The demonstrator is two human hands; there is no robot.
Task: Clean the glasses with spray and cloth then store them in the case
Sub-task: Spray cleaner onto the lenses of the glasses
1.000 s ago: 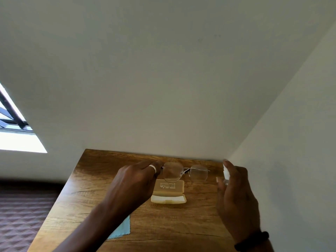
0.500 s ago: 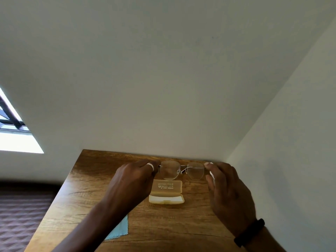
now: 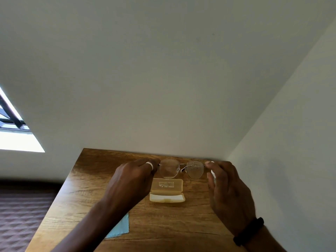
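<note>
Two hands are now engaged on the glasses point(image 3: 180, 170), where a second ago only one was. The frame is held at its left end by the curled fingers of the left hand point(image 3: 131, 180), as before. Its right end is now pinched between forefinger and thumb of the right hand point(image 3: 227, 190), which a second ago was held off to the side with a small white object raised in it. A pale sliver point(image 3: 213, 175) is glimpsed against the right fingers, but whether it is the spray bottle cannot be told. The glasses are spanned between the two sets of fingertips, lenses turned towards the person, and faint marks are seen on the lens nearer the right fingertips. The case point(image 3: 167, 190) is left open on the table point(image 3: 87, 188), just below the fingertips and between the two hands. The cloth point(image 3: 121, 228) lies well behind the left fingers, partly under the forearm, and is touched by neither hand. Spraying is therefore judged finished or paused; wiping is not yet begun, and one hand must be freed for the cloth.
</note>
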